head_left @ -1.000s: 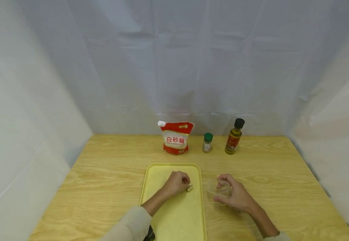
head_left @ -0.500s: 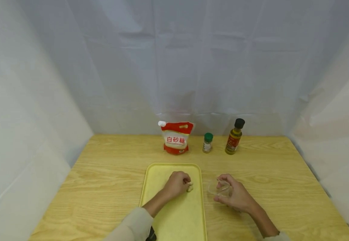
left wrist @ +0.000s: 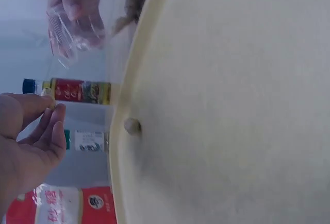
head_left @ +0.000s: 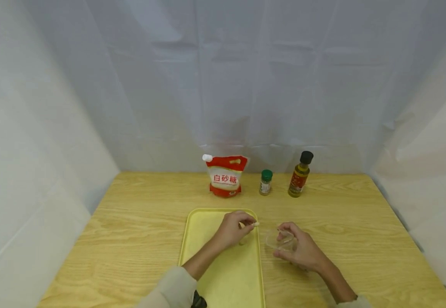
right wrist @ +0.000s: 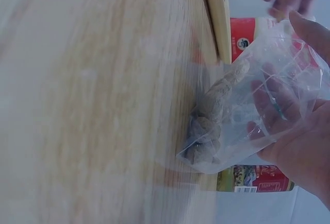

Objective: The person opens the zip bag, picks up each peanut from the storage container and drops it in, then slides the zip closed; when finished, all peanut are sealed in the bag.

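My left hand [head_left: 232,229] is raised over the far right part of the yellow tray [head_left: 223,278]. It pinches a small pale beige piece [head_left: 256,223] between thumb and fingertips. A similar small lump [left wrist: 132,126] lies on the tray below, near its rim. To the right of the tray, my right hand [head_left: 301,250] holds a clear plastic bag [right wrist: 247,110], its fingers and thumb spread around the mouth. Several lumpy brownish-beige pieces [right wrist: 211,105] lie in the bottom of the bag, which rests on the table. Their exact kind is not clear.
Along the back of the wooden table [head_left: 130,226] stand a red and white sugar pouch [head_left: 225,176], a small green-capped jar [head_left: 265,182] and a dark-capped bottle [head_left: 299,175]. Pale sheeting [head_left: 223,85] closes off the back and both sides.
My left hand has lifted from the tray and moved right and away from me, carrying one piece. Another piece stays on the tray. The right hand and bag hold still.
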`<state>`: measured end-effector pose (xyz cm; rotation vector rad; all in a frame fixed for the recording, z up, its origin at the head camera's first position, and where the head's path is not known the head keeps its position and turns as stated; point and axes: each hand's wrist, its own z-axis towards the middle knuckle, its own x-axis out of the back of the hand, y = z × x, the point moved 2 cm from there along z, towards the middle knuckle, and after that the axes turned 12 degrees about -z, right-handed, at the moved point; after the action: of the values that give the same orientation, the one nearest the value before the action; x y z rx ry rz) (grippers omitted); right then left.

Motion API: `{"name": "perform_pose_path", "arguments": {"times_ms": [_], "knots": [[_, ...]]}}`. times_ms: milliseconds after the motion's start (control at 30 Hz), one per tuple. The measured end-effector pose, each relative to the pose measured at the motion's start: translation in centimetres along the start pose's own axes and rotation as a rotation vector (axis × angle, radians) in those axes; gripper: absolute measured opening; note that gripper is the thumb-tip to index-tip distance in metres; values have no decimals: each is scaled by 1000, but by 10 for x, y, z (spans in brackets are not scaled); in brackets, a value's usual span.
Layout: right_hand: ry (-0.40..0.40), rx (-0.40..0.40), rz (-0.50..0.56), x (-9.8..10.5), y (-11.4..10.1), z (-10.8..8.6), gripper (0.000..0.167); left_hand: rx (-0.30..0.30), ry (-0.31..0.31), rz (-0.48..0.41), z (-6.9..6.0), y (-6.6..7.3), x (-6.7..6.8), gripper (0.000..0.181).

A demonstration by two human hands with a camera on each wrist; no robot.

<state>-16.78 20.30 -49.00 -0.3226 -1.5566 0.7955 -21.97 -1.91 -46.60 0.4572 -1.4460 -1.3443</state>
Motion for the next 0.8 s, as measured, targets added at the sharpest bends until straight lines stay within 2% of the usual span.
{"name": "perform_pose_path", "arguments": {"times_ms": [200, 400, 600, 800], "knots": [[-4, -21, 10, 0, 0, 0, 61, -45, -24, -6, 0, 21, -13, 10], [-5, -25, -6, 1, -1, 0, 61, -29, -59, -35, -1, 30, -26, 9], [-6, -21, -11, 2, -3, -1, 62, -37, -75, -72, -3, 31, -30, 12], [1, 3, -17, 2, -2, -2, 61, -51, -49, -70, -2, 21, -19, 14]]}}
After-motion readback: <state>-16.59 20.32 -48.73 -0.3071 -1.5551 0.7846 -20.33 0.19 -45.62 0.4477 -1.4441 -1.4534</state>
